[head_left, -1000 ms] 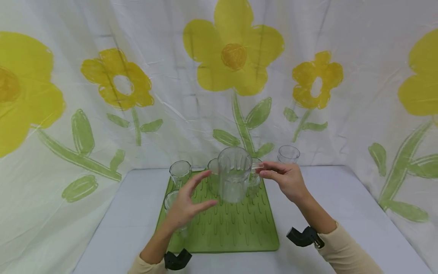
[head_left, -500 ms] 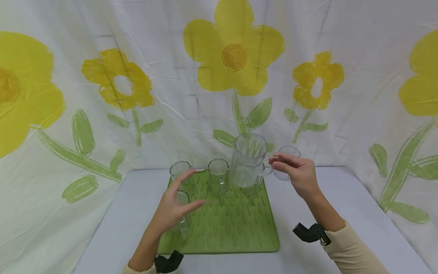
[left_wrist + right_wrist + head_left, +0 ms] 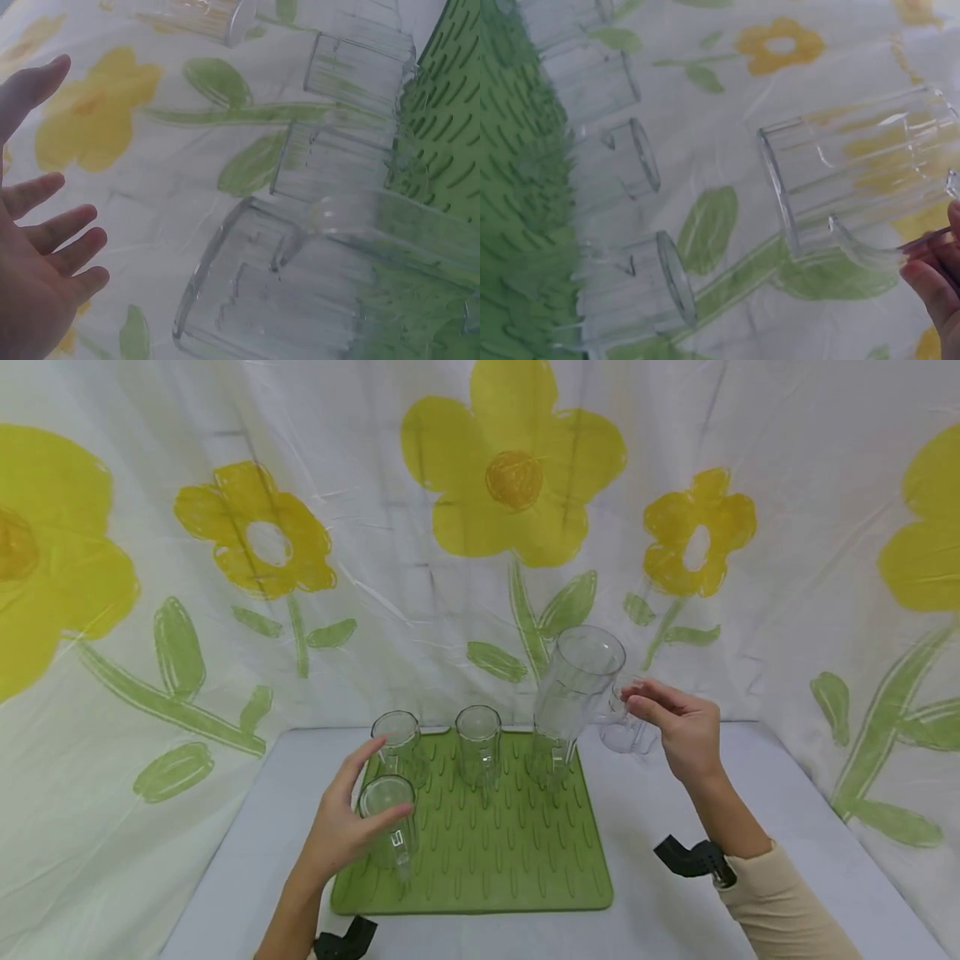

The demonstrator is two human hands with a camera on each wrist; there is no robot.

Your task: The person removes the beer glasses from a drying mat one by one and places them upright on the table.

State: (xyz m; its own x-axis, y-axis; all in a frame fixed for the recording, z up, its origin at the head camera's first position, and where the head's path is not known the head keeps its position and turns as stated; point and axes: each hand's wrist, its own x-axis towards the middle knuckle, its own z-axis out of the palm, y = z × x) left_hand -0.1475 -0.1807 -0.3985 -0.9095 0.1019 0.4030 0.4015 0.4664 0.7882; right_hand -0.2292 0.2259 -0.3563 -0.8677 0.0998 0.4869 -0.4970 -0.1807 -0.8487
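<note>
My right hand pinches the handle of a clear glass mug, raised and tilted over the back right of a green ridged mat. Its rim faces up. The right wrist view shows that same mug with fingers at its handle. My left hand is spread with nothing in it, thumb and fingers overlapping a mug at the mat's left in the head view. In the left wrist view its fingers are apart from a large near mug.
Along the mat's back edge stand a left mug, a middle mug and a right mug, partly behind the held one. Another mug stands on the white table right of the mat. A flowered cloth hangs behind.
The right hand has carried the mug up and to the right, and tilted it. My left hand has drawn away leftward from it, fingers staying spread. The standing mugs remain in place.
</note>
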